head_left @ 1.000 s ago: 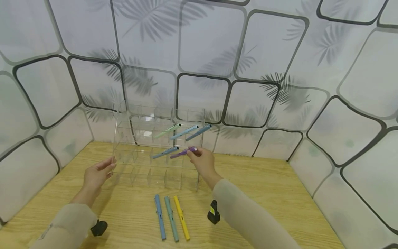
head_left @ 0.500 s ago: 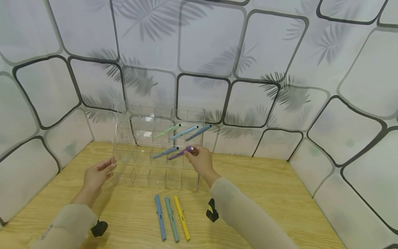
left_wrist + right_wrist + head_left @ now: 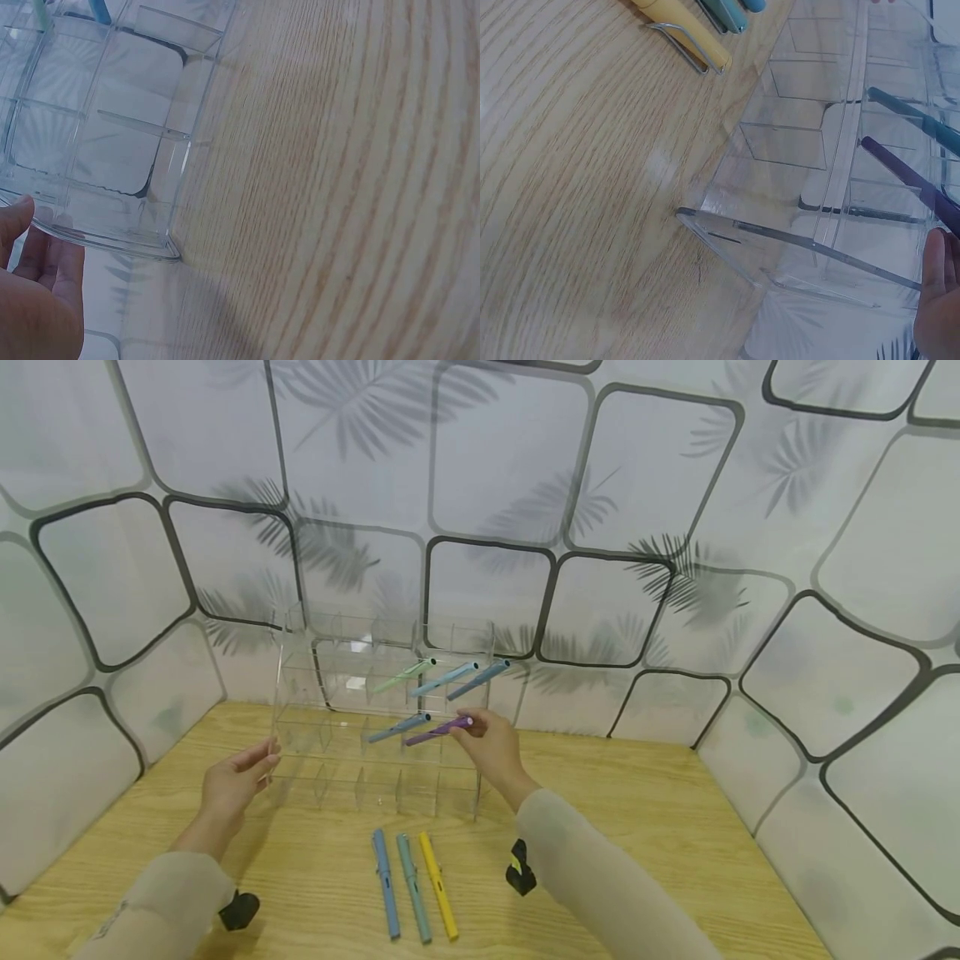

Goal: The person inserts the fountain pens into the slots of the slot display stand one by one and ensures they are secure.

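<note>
A clear acrylic pen rack [image 3: 378,789] with tiered compartments stands on the table. My left hand [image 3: 236,777] grips its left side panel, thumb and fingers on either side of the edge in the left wrist view. My right hand [image 3: 491,747] pinches a purple pen [image 3: 431,734] near its upper right end. This pen slants across a middle tier, its lower end in the rack, right of a blue pen [image 3: 397,728]. On the tier above lie a light green pen [image 3: 405,675], a light blue pen [image 3: 444,680] and a darker blue pen [image 3: 478,680].
In front of the rack, a blue pen [image 3: 386,883], a green pen [image 3: 415,888] and a yellow pen [image 3: 438,885] lie side by side on the wooden table [image 3: 622,827]. A patterned curtain [image 3: 495,468] hangs close behind the rack.
The purple pen dipped down and left, then its upper end shifted slightly back right with my right hand. My left hand and the other pens stay where they were.
</note>
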Available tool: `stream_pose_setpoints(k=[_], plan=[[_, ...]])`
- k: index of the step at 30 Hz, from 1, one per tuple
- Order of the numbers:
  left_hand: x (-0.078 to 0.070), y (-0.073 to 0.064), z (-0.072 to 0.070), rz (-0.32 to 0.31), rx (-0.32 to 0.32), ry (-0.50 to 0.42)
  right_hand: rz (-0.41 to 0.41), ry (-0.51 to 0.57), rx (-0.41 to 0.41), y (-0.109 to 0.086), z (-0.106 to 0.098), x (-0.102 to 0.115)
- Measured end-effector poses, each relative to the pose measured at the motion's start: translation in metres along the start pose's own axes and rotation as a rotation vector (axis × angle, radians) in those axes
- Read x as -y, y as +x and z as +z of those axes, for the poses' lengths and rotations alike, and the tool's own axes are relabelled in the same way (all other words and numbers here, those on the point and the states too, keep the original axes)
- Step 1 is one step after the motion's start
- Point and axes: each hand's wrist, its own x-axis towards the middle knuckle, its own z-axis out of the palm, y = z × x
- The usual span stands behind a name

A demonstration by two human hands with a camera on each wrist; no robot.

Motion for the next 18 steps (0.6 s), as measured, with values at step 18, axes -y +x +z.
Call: stream_pose_setpoints(k=[18], plan=[[0.0002,0.0004,0.0005,-0.005,-0.006,-0.006,-0.019,-0.011,-0.019,0.0009,-0.0009,-0.0039]])
